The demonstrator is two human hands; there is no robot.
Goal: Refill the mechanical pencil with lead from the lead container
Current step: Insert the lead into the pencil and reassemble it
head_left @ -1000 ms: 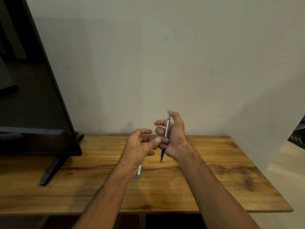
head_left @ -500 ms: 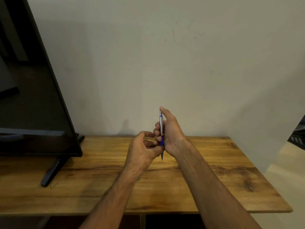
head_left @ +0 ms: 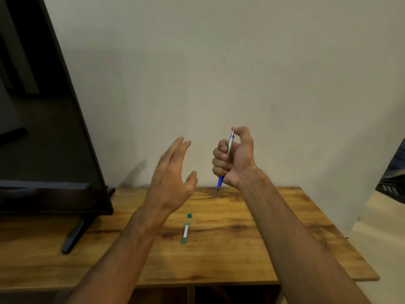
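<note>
My right hand (head_left: 234, 159) is raised above the wooden table (head_left: 285, 227) and wrapped in a fist around a silver mechanical pencil (head_left: 229, 145) with a blue grip. The pencil stands nearly upright, tip down, and my thumb rests on its top button. My left hand (head_left: 173, 178) hovers to the left of it with fingers spread and nothing in it. On the table below lies the green lead container (head_left: 185, 233), uncapped. Its small green cap (head_left: 189, 215) sits just beyond it.
A large black monitor (head_left: 43, 128) on a stand (head_left: 74, 235) fills the left side, close to my left arm. A plain wall rises behind the table. The table's right edge drops off to a floor area with a dark object (head_left: 394, 178) at far right.
My left hand has come away from the pencil and opened, moving left and up. My right hand has lifted higher with the pencil. The lead container and cap are now uncovered on the table.
</note>
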